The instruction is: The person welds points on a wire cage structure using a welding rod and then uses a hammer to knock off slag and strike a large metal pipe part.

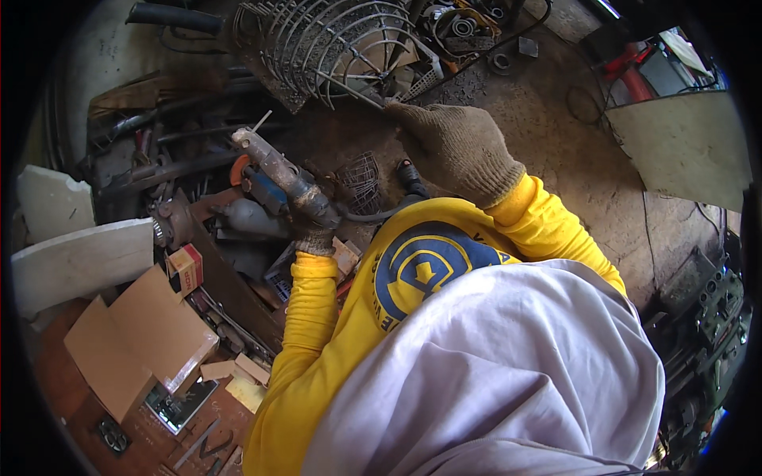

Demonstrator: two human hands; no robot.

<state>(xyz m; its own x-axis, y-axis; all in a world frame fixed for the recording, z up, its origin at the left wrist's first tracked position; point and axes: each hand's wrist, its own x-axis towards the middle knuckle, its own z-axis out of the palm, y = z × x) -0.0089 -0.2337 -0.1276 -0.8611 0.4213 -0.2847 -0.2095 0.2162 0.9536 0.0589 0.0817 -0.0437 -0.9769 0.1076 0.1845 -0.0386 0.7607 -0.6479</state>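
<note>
My left hand (314,238), in a dark glove, is closed around the handle of a worn welding electrode holder (298,186). A thin rod (263,120) sticks out of the holder's tip, and a grey cable (367,216) runs off its lower end. My right hand (460,147), in a brown knitted glove, is closed at the near end of a round cage of bent metal rods (333,47). Its fingertips meet a straight rod of this cage; the palm side is hidden. The holder's tip is apart from the cage.
A blue angle grinder (266,190) with an orange disc lies behind the holder. Metal scrap (159,163) fills the left, beside an opened cardboard box (141,337). A small wire basket (361,181) is on the floor near my foot (410,176). Machine parts (702,317) stand at right.
</note>
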